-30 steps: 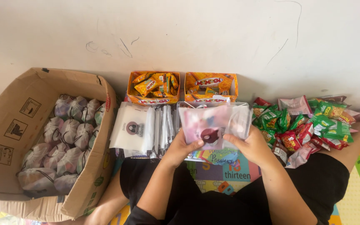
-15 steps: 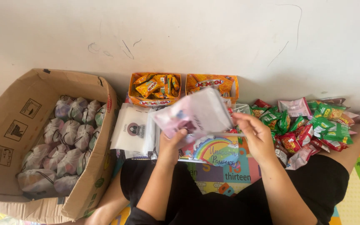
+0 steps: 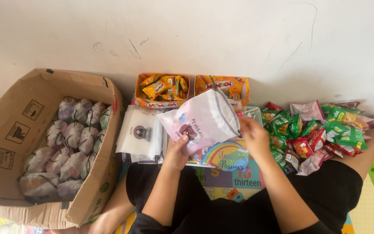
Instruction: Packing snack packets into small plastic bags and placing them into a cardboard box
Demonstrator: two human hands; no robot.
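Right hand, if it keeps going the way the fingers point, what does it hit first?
Probably the drawstring pouch held up by the left hand. The right hand points up and left, fingertips at the pouch's lower right edge by its cord. Whether they already touch is unclear; depth is hard to judge.

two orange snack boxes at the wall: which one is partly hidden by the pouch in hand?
The right orange box: the white drawstring pouch held by the left hand overlaps its front. The left orange box shows fully.

One cardboard box [image 3: 9, 134], two orange snack cartons [image 3: 163, 103], two hands [image 3: 176, 154]
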